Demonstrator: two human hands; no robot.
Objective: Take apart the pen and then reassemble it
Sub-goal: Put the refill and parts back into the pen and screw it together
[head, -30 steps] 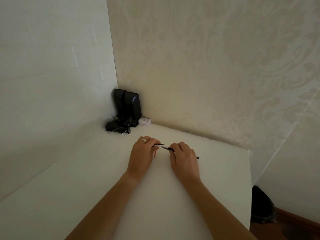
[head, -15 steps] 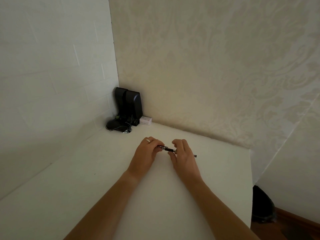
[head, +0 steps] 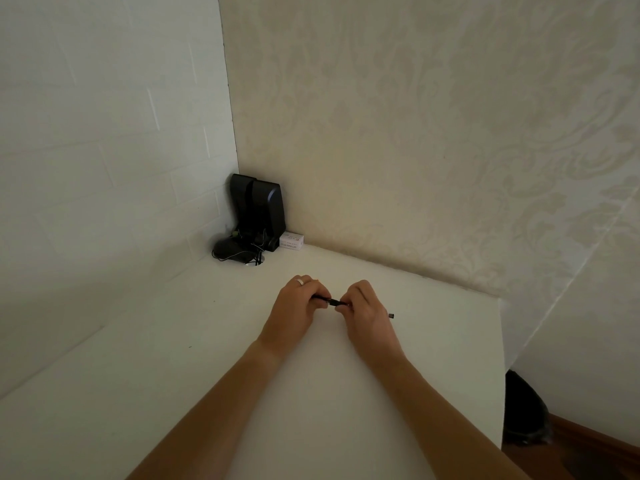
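A thin black pen (head: 329,301) runs between both hands just above the white table (head: 207,358). My left hand (head: 294,306), with a ring on one finger, grips its left end. My right hand (head: 367,310) is closed around the barrel, whose far end (head: 391,315) sticks out to the right of the hand. Only a short stretch of pen shows between the fingers, so the joint between its parts is hidden.
Two black speakers (head: 259,209) with tangled cables (head: 239,252) and a small white box (head: 291,241) stand in the far corner against the walls. The table's right edge (head: 501,375) drops to a wooden floor, where a dark object (head: 523,410) sits.
My hands have come closer together. The two pen pieces, apart with a gap a second ago, now meet in one line between the fingers.
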